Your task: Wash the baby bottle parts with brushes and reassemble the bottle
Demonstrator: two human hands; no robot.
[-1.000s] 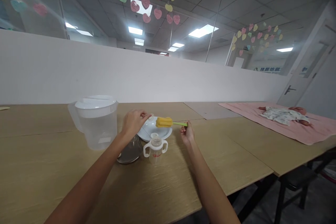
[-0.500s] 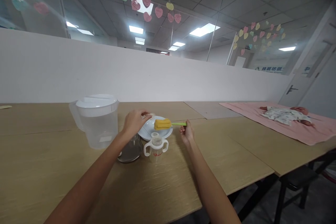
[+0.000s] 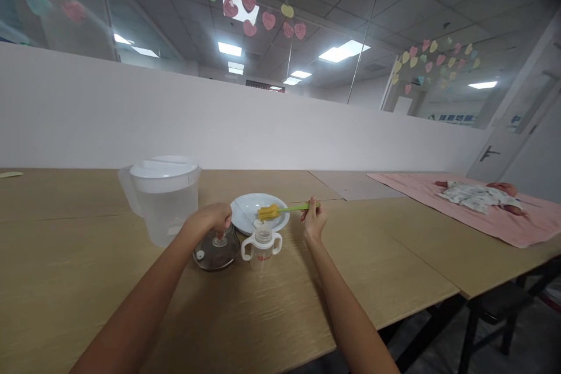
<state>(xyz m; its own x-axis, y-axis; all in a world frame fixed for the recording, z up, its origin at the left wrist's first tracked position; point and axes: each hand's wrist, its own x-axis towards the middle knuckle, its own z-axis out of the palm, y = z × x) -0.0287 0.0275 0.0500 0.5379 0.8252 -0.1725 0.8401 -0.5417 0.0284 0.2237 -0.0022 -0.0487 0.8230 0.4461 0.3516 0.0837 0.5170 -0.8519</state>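
Observation:
My left hand [image 3: 214, 219] is closed, fingers pointing down, over a small clear piece [image 3: 220, 241] on a dark glass lid [image 3: 218, 258]. My right hand [image 3: 314, 219] grips the green handle of a yellow sponge brush [image 3: 268, 211]. The brush head is over a white plate [image 3: 249, 203]. In front of the plate stands a clear bottle with two white handles [image 3: 262, 245], open at the top. A small white ring-like part [image 3: 259, 224] shows just behind the bottle's mouth.
A clear pitcher with a white lid [image 3: 169, 201] stands to the left. At the far right a doll in a patterned garment [image 3: 467, 196] lies on a pink cloth [image 3: 416, 193]. A low white wall [image 3: 272, 134] runs behind the table.
My left hand has moved from the plate down to the dark lid, along with the clear piece. The brush has shifted slightly left and lower, still in my right hand.

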